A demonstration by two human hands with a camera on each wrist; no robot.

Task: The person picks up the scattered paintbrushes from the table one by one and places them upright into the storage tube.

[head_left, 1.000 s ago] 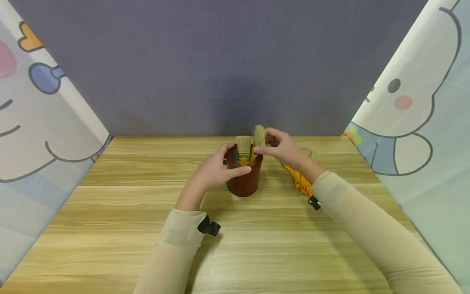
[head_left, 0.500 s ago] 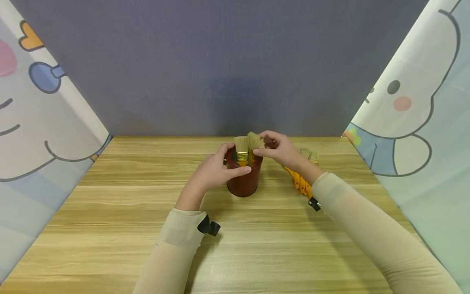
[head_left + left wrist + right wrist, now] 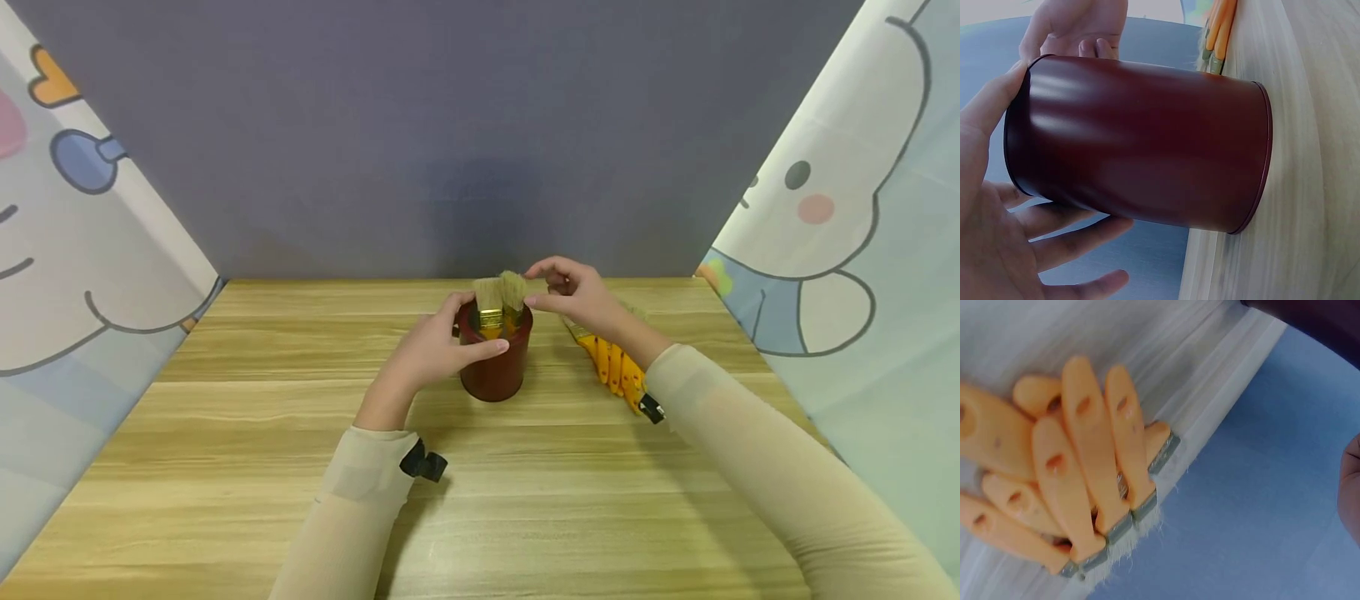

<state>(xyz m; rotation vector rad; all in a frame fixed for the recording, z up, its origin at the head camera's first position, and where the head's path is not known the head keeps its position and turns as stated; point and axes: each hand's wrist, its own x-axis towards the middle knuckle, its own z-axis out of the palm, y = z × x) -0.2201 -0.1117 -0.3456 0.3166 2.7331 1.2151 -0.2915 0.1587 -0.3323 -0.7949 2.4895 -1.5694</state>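
Observation:
My left hand [image 3: 431, 346] grips a dark red can [image 3: 492, 375] near its rim, thumb at the front and fingers on the far left side; the left wrist view shows the can's smooth wall [image 3: 1147, 144] up close. Two paintbrushes stand in the can with bristles up: a flat one [image 3: 489, 296] with a gold ferrule and, at its right, another brush [image 3: 513, 289]. Just right of those bristles is my right hand [image 3: 581, 296], thumb and index fingertip apart with nothing between them. Inside the can the handles are mostly hidden.
Right of the can, several orange-handled paintbrushes [image 3: 615, 367] lie in a pile on the wooden table [image 3: 300, 467], partly under the right forearm. A grey panel [image 3: 465, 167] rises behind the table, with cartoon-printed sheets [image 3: 832, 183] at both sides.
The right hand has lowered the second brush into the can beside the first, let it go and shifted slightly right. My left hand keeps its grip on the can.

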